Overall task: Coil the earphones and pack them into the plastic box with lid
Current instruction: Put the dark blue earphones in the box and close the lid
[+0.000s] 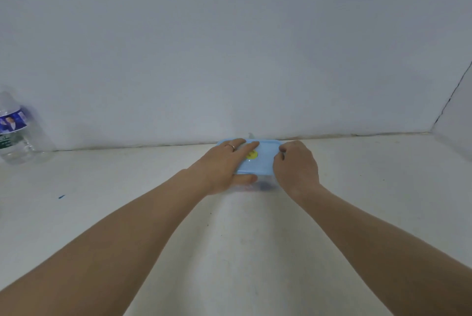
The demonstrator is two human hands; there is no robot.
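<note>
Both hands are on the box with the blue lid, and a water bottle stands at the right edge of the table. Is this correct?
Not quite. The head view shows the water bottle at the left edge of the table, not the right. The left hand and right hand are on the blue lid.

Wall (pixel 229 60) close behind box (pixel 265 162); bottle (pixel 15 134) far left (well apart); tabletop (pixel 229 239) open in front.
</note>
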